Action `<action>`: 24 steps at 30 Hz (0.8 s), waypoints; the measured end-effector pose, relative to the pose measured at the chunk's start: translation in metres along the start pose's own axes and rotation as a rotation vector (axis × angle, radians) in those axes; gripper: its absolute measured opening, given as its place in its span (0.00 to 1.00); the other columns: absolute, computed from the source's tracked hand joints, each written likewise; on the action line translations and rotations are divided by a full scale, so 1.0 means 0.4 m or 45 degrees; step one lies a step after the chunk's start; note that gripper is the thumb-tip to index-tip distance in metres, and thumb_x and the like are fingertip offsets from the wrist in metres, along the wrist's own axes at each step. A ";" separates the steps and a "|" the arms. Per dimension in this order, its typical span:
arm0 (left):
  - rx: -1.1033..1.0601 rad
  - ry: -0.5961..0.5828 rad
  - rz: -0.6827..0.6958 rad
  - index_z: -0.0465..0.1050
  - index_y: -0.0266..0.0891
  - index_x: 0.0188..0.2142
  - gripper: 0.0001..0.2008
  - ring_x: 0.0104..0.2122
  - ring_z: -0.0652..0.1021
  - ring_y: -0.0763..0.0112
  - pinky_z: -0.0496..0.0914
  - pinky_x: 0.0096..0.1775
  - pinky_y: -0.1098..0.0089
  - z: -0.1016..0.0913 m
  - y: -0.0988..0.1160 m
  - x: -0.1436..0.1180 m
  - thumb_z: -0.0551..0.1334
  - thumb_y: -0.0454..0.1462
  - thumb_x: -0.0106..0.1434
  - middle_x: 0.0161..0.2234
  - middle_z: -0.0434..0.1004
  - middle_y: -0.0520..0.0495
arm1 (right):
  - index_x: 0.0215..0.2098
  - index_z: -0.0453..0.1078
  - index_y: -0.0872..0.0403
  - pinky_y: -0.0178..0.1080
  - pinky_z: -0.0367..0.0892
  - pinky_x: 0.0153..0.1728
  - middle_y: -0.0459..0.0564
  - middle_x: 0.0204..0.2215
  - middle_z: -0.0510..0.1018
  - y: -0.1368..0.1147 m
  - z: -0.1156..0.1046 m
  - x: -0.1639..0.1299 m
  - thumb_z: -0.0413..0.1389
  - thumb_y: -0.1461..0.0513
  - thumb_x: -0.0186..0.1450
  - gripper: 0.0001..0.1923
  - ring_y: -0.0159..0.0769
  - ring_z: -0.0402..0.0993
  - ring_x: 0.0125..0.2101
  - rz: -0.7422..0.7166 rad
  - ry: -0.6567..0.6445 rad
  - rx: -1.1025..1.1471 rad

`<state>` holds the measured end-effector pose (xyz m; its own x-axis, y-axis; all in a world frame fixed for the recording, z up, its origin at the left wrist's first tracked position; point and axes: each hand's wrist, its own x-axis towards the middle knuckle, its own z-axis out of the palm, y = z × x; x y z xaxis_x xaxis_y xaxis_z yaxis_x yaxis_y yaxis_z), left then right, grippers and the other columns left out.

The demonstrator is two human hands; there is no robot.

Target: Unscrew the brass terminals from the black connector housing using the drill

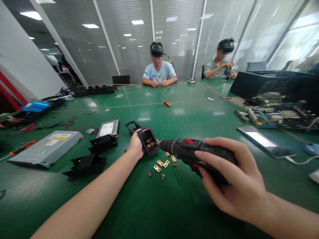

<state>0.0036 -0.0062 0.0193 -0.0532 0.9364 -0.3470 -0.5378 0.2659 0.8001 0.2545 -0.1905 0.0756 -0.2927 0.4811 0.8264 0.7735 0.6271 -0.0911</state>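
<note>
My left hand (137,146) is closed around a small black plastic housing (151,151), tilted so its open side faces me. Brass screws (151,144) show inside it. In my right hand (236,172) is a black cordless screwdriver (191,149) with red buttons, its nose pointing left at the housing's right edge. Whether its tip touches the housing, I cannot make out. Below the housing lie several brass plates (157,168) and loose screws (163,176). A black frame (133,126) sits just behind my left hand.
Left of me are black plastic parts (86,165), a hard drive (108,128), and a silver optical drive (47,149). On the right lie a phone (264,141) with a cable and a circuit board (284,114). An orange screwdriver (166,104) lies farther back. Two people sit across the table.
</note>
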 end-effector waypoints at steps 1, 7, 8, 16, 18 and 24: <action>0.006 -0.001 -0.002 0.73 0.40 0.30 0.11 0.23 0.79 0.59 0.78 0.30 0.60 0.001 0.000 -0.001 0.56 0.42 0.64 0.24 0.77 0.46 | 0.55 0.74 0.54 0.54 0.78 0.52 0.62 0.57 0.71 -0.007 -0.001 -0.001 0.62 0.70 0.65 0.21 0.53 0.75 0.54 0.001 -0.011 -0.029; 0.017 0.002 -0.003 0.73 0.41 0.30 0.10 0.23 0.79 0.58 0.78 0.30 0.58 0.005 0.002 -0.006 0.57 0.41 0.64 0.24 0.77 0.45 | 0.60 0.70 0.55 0.55 0.83 0.44 0.66 0.58 0.71 -0.044 -0.008 -0.008 0.62 0.65 0.65 0.24 0.60 0.77 0.52 0.058 -0.121 -0.265; 0.015 0.000 -0.002 0.73 0.41 0.30 0.10 0.23 0.79 0.58 0.78 0.30 0.58 0.006 0.002 -0.006 0.57 0.41 0.64 0.24 0.77 0.45 | 0.60 0.69 0.55 0.55 0.84 0.43 0.66 0.59 0.70 -0.048 -0.008 -0.009 0.62 0.65 0.65 0.25 0.60 0.77 0.52 0.059 -0.127 -0.292; 0.017 0.004 0.012 0.72 0.41 0.30 0.09 0.23 0.79 0.59 0.77 0.30 0.59 0.009 0.002 -0.007 0.57 0.40 0.64 0.24 0.77 0.46 | 0.62 0.67 0.54 0.68 0.79 0.49 0.72 0.62 0.64 -0.058 -0.001 -0.019 0.63 0.67 0.66 0.27 0.72 0.70 0.60 0.067 -0.115 -0.319; 0.011 0.011 0.000 0.72 0.41 0.30 0.09 0.23 0.79 0.59 0.77 0.31 0.59 0.010 0.002 -0.006 0.57 0.40 0.63 0.24 0.77 0.46 | 0.62 0.67 0.54 0.70 0.77 0.51 0.72 0.63 0.64 -0.059 0.001 -0.020 0.63 0.66 0.66 0.27 0.74 0.68 0.62 0.081 -0.108 -0.325; -0.018 0.017 -0.004 0.73 0.41 0.31 0.08 0.23 0.78 0.59 0.78 0.32 0.59 0.009 0.000 -0.001 0.58 0.40 0.62 0.23 0.76 0.47 | 0.64 0.66 0.54 0.70 0.75 0.55 0.71 0.64 0.63 -0.065 0.004 -0.024 0.63 0.67 0.66 0.29 0.75 0.66 0.65 0.074 -0.103 -0.341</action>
<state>0.0066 -0.0056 0.0214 -0.0628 0.9322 -0.3565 -0.5496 0.2658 0.7920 0.2365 -0.2104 0.0691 -0.2791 0.5659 0.7758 0.9082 0.4180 0.0219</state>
